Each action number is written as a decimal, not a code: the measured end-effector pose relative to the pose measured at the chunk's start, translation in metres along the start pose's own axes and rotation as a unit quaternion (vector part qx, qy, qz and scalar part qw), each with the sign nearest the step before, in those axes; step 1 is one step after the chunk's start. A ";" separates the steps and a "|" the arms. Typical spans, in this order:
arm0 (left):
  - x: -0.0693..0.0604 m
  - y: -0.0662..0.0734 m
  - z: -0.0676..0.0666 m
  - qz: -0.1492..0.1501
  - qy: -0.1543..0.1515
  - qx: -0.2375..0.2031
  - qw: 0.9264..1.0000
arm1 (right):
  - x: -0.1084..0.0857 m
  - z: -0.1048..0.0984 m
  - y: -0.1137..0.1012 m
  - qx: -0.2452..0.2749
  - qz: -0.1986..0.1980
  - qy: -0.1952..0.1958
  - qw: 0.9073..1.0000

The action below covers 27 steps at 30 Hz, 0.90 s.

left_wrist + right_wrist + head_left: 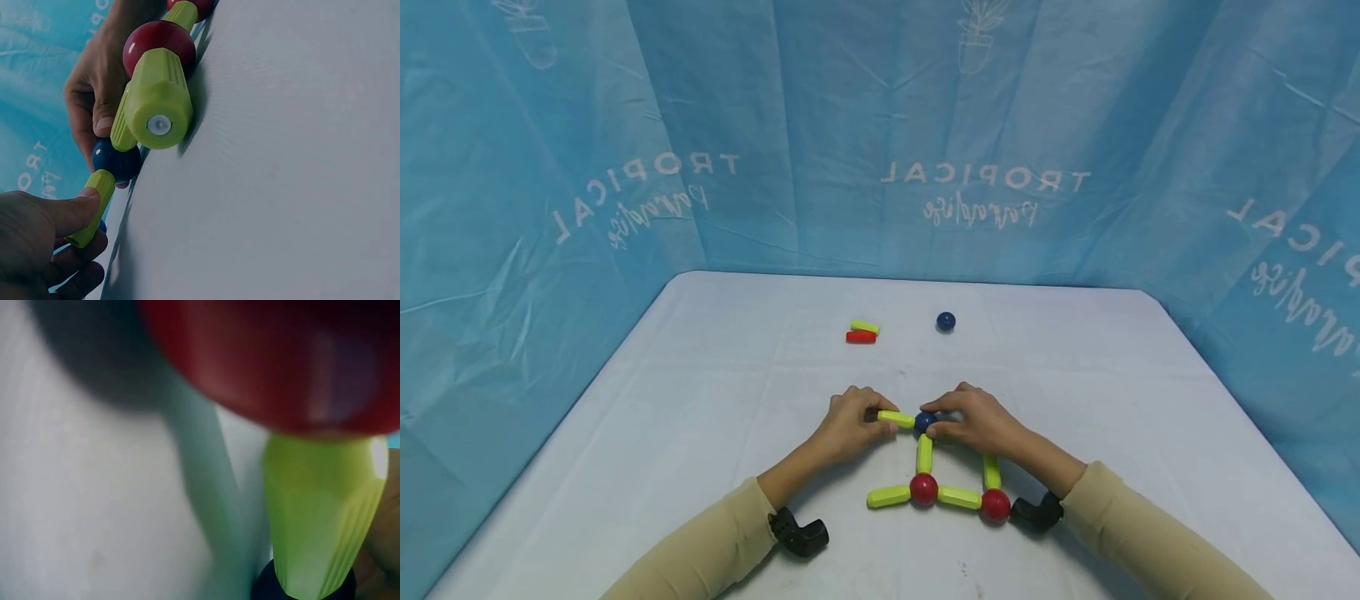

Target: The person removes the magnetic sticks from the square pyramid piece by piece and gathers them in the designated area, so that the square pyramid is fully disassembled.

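My left hand [853, 423] pinches a yellow-green rod [897, 419] between thumb and fingers. The rod's right end meets a dark blue ball [925, 422], which my right hand [973, 419] grips with its fingertips. From that ball another yellow-green rod [924, 454] runs down to a red ball [923, 489]. This red ball also bears a rod sticking out left [888, 497] and a rod [960, 497] leading to a second red ball [996, 505]. Up from the second red ball goes a rod [325, 512]; a dark ball [265, 584] shows at its far end, hidden by my hand in the head view.
Farther back on the white-covered table [760, 358] lie a loose yellow-green rod [865, 327], a red rod [861, 337] beside it, and a loose dark blue ball [946, 322]. A blue printed curtain [850, 108] hangs around the table's back and sides.
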<state>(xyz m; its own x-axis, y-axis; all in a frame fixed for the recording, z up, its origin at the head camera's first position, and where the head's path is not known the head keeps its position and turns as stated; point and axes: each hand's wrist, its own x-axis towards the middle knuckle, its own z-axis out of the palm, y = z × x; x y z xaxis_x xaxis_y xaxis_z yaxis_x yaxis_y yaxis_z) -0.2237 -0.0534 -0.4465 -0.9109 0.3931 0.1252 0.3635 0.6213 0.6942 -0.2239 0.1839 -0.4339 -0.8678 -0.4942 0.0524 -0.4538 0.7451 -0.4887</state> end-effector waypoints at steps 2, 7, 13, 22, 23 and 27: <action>-0.001 -0.001 0.000 0.001 0.002 -0.002 1.000 | 0.000 0.001 -0.001 -0.001 0.003 -0.001 1.000; -0.001 -0.004 -0.002 -0.006 -0.006 -0.015 1.000 | 0.000 0.002 -0.004 -0.001 0.006 -0.004 1.000; 0.001 -0.013 -0.013 -0.054 0.018 -0.103 0.993 | -0.001 0.001 -0.004 0.000 0.000 -0.001 1.000; 0.018 -0.024 -0.029 -0.066 0.052 -0.082 0.993 | -0.001 0.002 0.000 0.008 -0.004 0.006 1.000; 0.024 -0.027 -0.030 -0.069 0.063 -0.069 0.993 | -0.001 0.003 0.000 0.010 -0.004 0.008 1.000; 0.048 -0.040 -0.035 -0.085 0.104 -0.005 0.991 | -0.001 0.006 0.001 0.018 -0.003 0.006 1.000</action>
<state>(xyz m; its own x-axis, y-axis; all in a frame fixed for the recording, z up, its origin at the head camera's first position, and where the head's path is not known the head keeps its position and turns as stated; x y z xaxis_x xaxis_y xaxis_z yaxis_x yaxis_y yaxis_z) -0.2889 -0.0830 -0.4429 -0.9795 0.1351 0.1492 0.2013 0.6596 0.7241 -0.2225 0.1821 -0.4395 -0.8679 -0.4925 0.0653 -0.4509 0.7256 -0.5198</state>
